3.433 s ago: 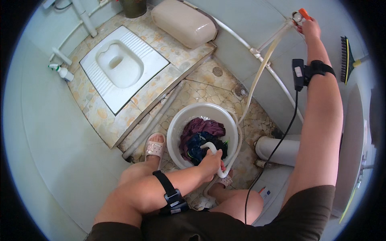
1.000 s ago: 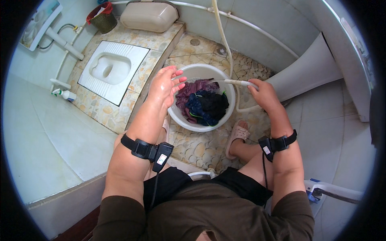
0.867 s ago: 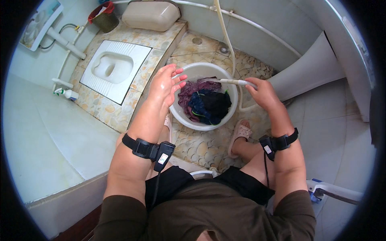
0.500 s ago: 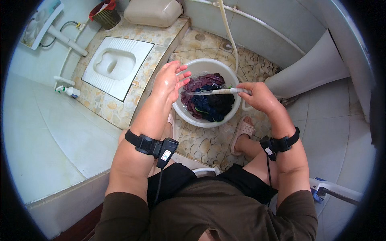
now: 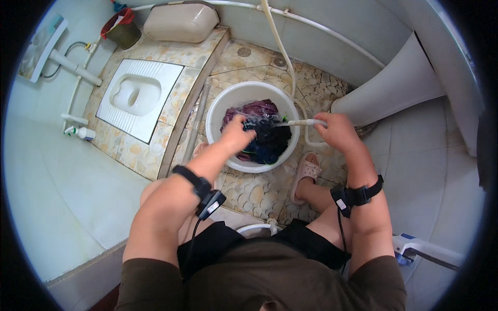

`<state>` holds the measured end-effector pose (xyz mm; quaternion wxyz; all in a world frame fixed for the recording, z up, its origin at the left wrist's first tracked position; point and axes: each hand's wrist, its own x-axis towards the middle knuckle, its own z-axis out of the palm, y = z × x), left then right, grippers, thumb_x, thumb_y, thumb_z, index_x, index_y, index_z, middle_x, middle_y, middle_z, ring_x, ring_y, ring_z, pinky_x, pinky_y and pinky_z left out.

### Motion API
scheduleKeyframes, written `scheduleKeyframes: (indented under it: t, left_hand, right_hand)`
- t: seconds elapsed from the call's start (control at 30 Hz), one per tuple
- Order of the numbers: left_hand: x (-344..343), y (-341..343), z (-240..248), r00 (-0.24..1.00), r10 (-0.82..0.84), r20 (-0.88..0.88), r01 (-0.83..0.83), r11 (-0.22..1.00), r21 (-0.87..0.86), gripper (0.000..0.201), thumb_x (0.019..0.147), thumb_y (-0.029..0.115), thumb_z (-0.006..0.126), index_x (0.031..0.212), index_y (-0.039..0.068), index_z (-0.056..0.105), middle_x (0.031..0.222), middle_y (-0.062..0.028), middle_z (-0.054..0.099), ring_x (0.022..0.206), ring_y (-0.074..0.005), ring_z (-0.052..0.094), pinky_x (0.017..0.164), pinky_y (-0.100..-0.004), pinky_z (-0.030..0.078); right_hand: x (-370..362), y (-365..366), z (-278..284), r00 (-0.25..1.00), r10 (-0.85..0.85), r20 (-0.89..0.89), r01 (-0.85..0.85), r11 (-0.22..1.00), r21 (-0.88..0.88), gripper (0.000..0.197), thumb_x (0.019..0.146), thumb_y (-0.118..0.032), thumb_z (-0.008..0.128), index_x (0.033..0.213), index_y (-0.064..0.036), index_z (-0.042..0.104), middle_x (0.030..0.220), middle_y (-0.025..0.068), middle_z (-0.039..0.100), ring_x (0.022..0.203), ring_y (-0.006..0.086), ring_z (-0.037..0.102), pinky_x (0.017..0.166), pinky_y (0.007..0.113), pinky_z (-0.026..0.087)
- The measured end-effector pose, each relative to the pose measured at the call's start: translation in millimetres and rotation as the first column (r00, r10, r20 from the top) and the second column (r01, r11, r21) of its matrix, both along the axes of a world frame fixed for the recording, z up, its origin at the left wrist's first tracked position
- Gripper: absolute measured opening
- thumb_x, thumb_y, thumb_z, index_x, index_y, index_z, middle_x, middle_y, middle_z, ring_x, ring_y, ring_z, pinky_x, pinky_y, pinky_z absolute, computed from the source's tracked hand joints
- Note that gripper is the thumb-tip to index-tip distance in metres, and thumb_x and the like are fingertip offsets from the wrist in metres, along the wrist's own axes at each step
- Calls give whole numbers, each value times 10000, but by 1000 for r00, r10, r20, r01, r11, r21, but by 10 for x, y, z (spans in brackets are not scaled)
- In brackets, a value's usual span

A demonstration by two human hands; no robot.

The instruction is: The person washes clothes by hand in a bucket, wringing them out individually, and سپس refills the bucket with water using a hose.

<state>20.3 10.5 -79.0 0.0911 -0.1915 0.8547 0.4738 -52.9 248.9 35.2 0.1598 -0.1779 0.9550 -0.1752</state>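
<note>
A round white basin (image 5: 211,120) stands on the floor between my feet with wet laundry in it: a purple garment (image 5: 259,108) and dark navy and black clothes (image 5: 272,141). My left hand (image 5: 237,137) reaches over the near left rim to the laundry. Its visible fingers are apart and curved at the dark cloth; their tips are partly hidden and blurred. My right hand (image 5: 334,132) is closed around a pale hose end (image 5: 300,123) beyond the right rim. The hose end points left over the basin, and water runs from it onto the clothes.
A white squat toilet (image 5: 136,98) is set in a raised tiled step at left. Behind it are a bin (image 5: 123,34) and a beige tank-like container (image 5: 181,22). The pale hose (image 5: 282,46) hangs beyond the basin. A white pedestal (image 5: 391,85) stands at right, a spray bottle (image 5: 82,133) at far left.
My left hand has come down from above the basin's left rim to the laundry inside. My right hand still holds the hose over the basin. The view has shifted slightly.
</note>
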Motion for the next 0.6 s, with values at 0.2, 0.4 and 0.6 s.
scheduleKeyframes:
  t: [0.2, 0.4, 0.6]
  left_hand:
    - [-268, 597, -458, 657, -659, 368, 745, 492, -450, 1005, 559, 247, 725, 1308, 234, 55, 1355, -137, 22, 1237, -342, 77, 924, -529, 215]
    - [-444, 771, -1102, 551, -692, 466, 802, 287, -524, 891, 580, 192, 689, 1287, 308, 158, 1331, -149, 119, 1171, -363, 215, 862, -523, 289]
    - [-387, 364, -1054, 865, -459, 202, 501, 788, -357, 472, 576, 125, 627, 1015, 156, 456, 955, -165, 476, 880, -357, 485, 748, -398, 417]
  right_hand:
    - [-72, 72, 8, 1000, 21, -11, -21, 1000, -22, 191, 723, -186, 506, 872, -95, 585, 728, 146, 560, 694, 319, 532, 624, 395, 423]
    - [-75, 87, 24, 998, -44, -34, 41, 996, -81, 203, 728, -181, 505, 896, -91, 575, 725, 149, 558, 683, 314, 536, 602, 398, 420]
    - [-152, 154, 4, 996, -57, -61, 53, 997, -64, 206, 730, -177, 506, 903, -85, 571, 717, 152, 557, 677, 318, 534, 603, 400, 421]
